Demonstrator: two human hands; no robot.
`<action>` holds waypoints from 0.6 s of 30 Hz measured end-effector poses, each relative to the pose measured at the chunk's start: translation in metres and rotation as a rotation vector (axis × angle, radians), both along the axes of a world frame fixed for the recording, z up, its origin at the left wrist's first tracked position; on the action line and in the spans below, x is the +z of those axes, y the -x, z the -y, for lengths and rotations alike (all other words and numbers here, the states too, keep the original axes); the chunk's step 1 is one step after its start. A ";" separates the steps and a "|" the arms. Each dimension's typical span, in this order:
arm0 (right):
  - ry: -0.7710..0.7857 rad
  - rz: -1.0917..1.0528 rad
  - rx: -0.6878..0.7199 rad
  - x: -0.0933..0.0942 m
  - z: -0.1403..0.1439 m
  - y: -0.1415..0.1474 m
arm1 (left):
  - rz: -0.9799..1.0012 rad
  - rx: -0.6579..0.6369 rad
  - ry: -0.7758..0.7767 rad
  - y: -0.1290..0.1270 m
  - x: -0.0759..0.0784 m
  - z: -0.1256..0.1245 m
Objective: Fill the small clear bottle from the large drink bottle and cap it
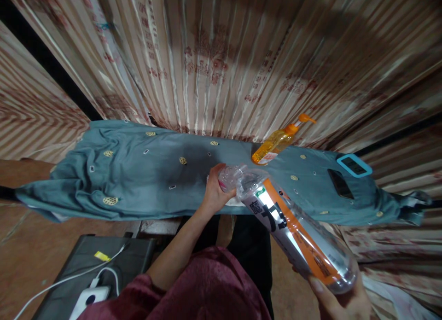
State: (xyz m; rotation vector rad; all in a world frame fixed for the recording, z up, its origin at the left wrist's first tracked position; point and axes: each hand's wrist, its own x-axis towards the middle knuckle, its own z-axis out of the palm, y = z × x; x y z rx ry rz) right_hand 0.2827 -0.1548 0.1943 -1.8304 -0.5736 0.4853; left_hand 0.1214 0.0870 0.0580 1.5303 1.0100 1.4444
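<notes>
Hands: left hand (214,191) grips the neck, right hand (340,298) cups the base of a clear orange-labelled plastic bottle (293,230), near an amber pump bottle (276,142).

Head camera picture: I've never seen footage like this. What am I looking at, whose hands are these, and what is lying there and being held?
The camera sits on a person's head and looks down, so both hands are the wearer's own. The right hand holds the base of a large clear plastic bottle with an orange label, tilted. The left hand grips its neck end. Below lies a blue-grey cloth spread over a surface, bearing an orange pump bottle on its side, a dark phone and a blue-edged device. Striped curtains hang behind.
</notes>
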 end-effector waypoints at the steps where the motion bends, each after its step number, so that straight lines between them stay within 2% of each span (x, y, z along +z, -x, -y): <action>1: 0.006 0.003 0.004 0.000 0.000 0.000 | -0.001 0.001 0.001 0.000 0.000 0.000; 9: 0.014 0.029 0.010 0.001 -0.001 0.002 | 0.008 0.002 -0.015 0.001 -0.004 -0.002; 18: 0.006 0.093 0.004 -0.011 0.002 0.000 | 0.003 -0.001 0.025 0.002 -0.002 -0.001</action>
